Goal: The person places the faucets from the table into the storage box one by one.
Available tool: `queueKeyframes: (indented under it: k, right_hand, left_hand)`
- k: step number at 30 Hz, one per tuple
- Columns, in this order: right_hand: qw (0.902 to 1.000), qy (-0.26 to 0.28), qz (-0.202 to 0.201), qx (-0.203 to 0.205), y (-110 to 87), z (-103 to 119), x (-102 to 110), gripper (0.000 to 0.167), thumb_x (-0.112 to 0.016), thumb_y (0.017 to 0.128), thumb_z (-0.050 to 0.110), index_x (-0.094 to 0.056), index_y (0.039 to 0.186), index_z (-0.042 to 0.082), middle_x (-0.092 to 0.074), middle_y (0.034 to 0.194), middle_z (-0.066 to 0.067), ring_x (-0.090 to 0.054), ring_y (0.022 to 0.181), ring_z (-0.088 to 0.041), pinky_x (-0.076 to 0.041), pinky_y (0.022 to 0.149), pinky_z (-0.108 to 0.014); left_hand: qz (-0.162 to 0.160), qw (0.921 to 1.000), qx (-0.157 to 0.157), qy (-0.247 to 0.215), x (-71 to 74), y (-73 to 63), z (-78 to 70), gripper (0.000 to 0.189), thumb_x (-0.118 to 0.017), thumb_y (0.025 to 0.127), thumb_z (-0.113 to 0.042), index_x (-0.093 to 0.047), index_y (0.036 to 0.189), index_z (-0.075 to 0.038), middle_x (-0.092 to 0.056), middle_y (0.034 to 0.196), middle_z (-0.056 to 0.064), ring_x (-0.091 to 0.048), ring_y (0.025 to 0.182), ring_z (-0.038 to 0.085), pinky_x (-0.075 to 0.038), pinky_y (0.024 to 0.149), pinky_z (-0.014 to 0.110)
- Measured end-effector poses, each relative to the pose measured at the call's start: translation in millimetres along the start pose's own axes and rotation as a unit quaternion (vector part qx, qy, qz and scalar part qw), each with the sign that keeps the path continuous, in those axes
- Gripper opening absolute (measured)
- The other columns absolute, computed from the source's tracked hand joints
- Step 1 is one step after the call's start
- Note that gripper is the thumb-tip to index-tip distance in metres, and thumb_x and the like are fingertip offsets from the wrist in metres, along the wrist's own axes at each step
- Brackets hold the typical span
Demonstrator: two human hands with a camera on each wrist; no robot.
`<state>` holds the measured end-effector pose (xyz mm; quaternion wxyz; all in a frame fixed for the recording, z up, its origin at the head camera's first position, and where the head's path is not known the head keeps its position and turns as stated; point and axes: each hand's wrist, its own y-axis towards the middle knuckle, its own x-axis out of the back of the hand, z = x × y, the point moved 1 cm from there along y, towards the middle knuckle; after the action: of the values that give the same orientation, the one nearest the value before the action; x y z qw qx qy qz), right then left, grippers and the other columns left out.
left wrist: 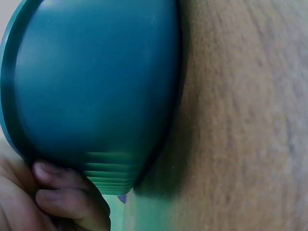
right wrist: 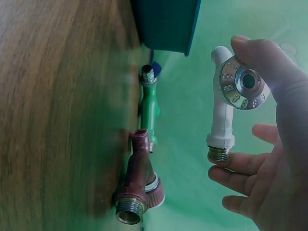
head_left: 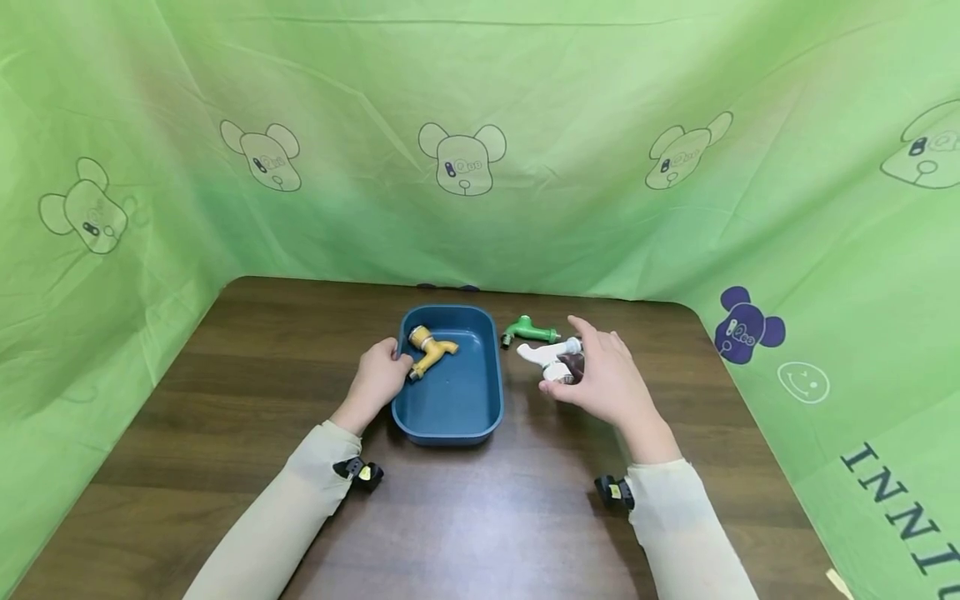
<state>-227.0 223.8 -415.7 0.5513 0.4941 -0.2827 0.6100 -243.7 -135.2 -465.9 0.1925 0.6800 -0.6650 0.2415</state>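
Now the right hand (head_left: 611, 385) pinches a white tap (right wrist: 223, 115) with a chrome face, lifted off the table between thumb and fingers. Only the wrist view shows the brown tap (right wrist: 137, 185) below. Left hand (head_left: 377, 379) fingers grip the tub (head_left: 450, 417) rim.

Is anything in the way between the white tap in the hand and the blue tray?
Nothing visible. The right hand holds the white tap up off the table, and only bare table separates it from the blue tray. The green tap lies farther back.

Both arms wear long cream sleeves (head_left: 292, 500); a small black clip with a yellow spot (head_left: 360, 472) sits at each cuff.
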Motion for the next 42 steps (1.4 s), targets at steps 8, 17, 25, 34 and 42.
queueKeyframes:
  k: [8, 17, 25, 34, 42]
  right_hand:
    - [1.0000, 0.003, -0.002, 0.001, -4.5, 4, 0, 0.117, -0.086, 0.067, 0.062, -0.030, 0.158, 0.014, -0.056, 0.141, -0.021, -0.049, 0.134, -0.039, -0.018, 0.123, -0.057]
    - [0.9999, 0.003, -0.005, 0.011, -6.0, 7, 0, 0.117, -0.086, 0.066, 0.062, -0.030, 0.158, 0.014, -0.060, 0.134, -0.018, -0.051, 0.132, -0.038, -0.018, 0.123, -0.057]
    - [0.9997, 0.009, -0.006, 0.024, -6.7, 15, -1, 0.117, -0.086, 0.066, 0.061, -0.032, 0.157, 0.013, -0.058, 0.142, -0.015, -0.050, 0.133, -0.038, -0.018, 0.123, -0.057]
    - [0.9992, 0.008, -0.010, 0.039, -7.8, 25, 0, 0.117, -0.086, 0.065, 0.061, -0.032, 0.157, 0.013, -0.062, 0.134, -0.011, -0.053, 0.129, -0.034, -0.019, 0.122, -0.057]
    - [0.9990, 0.009, -0.003, 0.044, -8.8, 31, 0, 0.117, -0.086, 0.065, 0.060, -0.032, 0.158, 0.013, -0.063, 0.134, -0.010, -0.052, 0.129, -0.033, -0.018, 0.122, -0.057]
  left_hand:
    - [0.003, 1.0000, -0.001, -0.003, -1.8, 1.8, 2.7, 0.028, -0.056, 0.097, -0.016, -0.040, 0.074, -0.011, -0.033, 0.064, 0.000, -0.043, 0.056, 0.020, -0.032, 0.052, 0.030]
    - [0.005, 1.0000, 0.002, -0.002, -2.6, 2.4, 2.9, 0.028, -0.056, 0.097, -0.016, -0.040, 0.075, -0.011, -0.033, 0.064, 0.001, -0.043, 0.056, 0.020, -0.032, 0.052, 0.030]
    - [0.007, 0.9999, 0.012, -0.002, -0.1, 1.0, 1.8, 0.029, -0.056, 0.098, -0.017, -0.040, 0.075, -0.011, -0.034, 0.065, 0.002, -0.043, 0.057, 0.021, -0.032, 0.053, 0.030]
    - [0.005, 1.0000, 0.007, -0.001, 0.3, 0.8, 0.6, 0.029, -0.056, 0.098, -0.016, -0.040, 0.075, -0.011, -0.033, 0.064, 0.001, -0.042, 0.056, 0.021, -0.032, 0.053, 0.030]
    - [0.002, 1.0000, 0.006, -0.002, 0.4, 0.2, 0.4, 0.028, -0.056, 0.097, -0.015, -0.040, 0.074, -0.011, -0.033, 0.064, 0.001, -0.042, 0.056, 0.021, -0.032, 0.053, 0.030]
